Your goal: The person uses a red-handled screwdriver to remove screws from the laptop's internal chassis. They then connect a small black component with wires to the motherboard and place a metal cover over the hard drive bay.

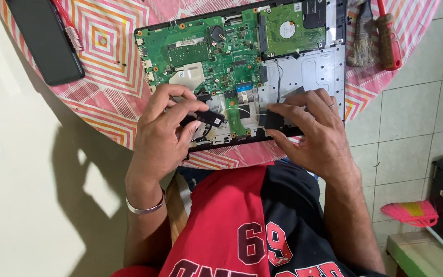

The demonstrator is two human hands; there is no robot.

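Green circuit board lies exposed in the opened laptop at 12 o'clock. Left hand pinches a small black part; right hand pinches another black part. Risk: tugging could tear the thin wires. Patterned pink tablecloth; tiled floor at 3 o'clock.

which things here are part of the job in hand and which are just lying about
In hand:
- opened laptop base with green circuit board
- small black part pinched by the left hand
- small black part under the right hand

Lying about:
- black slab at the table's far left
- brush
- red-handled screwdriver
- pink broom head on the floor
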